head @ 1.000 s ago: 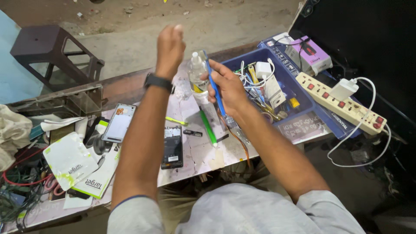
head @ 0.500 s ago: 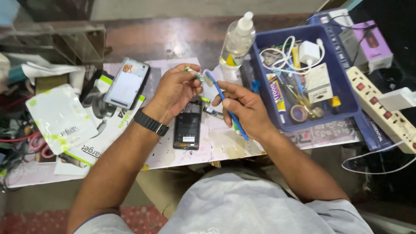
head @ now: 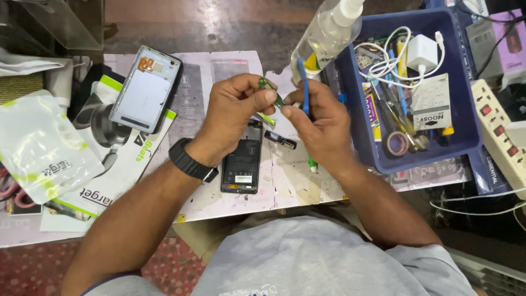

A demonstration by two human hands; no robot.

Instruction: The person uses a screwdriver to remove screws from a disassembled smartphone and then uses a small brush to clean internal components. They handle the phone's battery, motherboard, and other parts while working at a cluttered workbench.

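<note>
Your left hand (head: 233, 112) pinches a small green part (head: 271, 90), likely a board piece, between thumb and fingertips, raised above the table so you can see and work on it. Your right hand (head: 318, 123) meets it from the right, gripping a thin blue tool (head: 301, 82) that stands up from the fist. Fingertips also look to be on the part's right end, but the tool's lower tip is hidden behind the fingers, so I cannot tell if it touches the part. Both hands are closed in a grip, neither is loose.

The part sits between the two hands, in the air, just above the open phone (head: 242, 161). That phone lies face down with its back off and insides showing, straight under the hands, probably kept there for quick reach. Its grey back cover (head: 145, 90) is set aside far left, on a printed box (head: 129, 164).

A small dark piece (head: 280, 140) lies just right of the phone on the mat (head: 219, 71). A clear spray bottle (head: 323, 38) lies tilted against the blue tray (head: 466, 140) on the right; the tray holds a white charger (head: 422, 52), cables, tape and small tools, parked close to your right hand. A power strip (head: 496, 131) lies further right. A clear bag (head: 38, 142) sits at the left edge. A black watch (head: 189, 161) is on your left wrist.
</note>
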